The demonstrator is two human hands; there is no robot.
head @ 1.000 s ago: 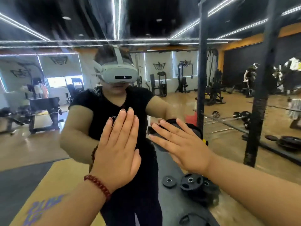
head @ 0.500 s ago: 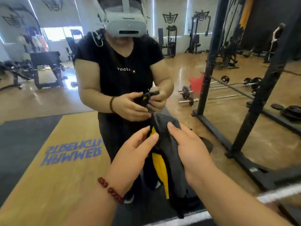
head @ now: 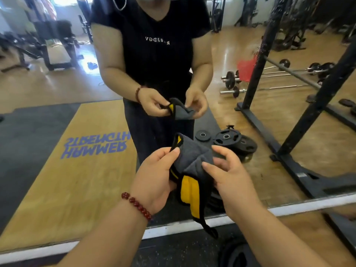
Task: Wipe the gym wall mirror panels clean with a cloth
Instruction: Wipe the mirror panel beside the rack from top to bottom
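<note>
Head view: two hands, left hand [head: 154, 178] and right hand [head: 229, 180], fingers pinching one cloth [head: 192, 160] before one mirror [head: 57, 132].

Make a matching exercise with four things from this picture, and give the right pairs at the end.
Things:
1. cloth
2. left hand
3. bead bracelet
4. weight plates

Descriptions:
A. dark red, on a wrist
B. grey and yellow, black edging
C. seen in the mirror, flat on the floor
D. holds the cloth from one side

Pairs: 1-B, 2-D, 3-A, 4-C
</note>
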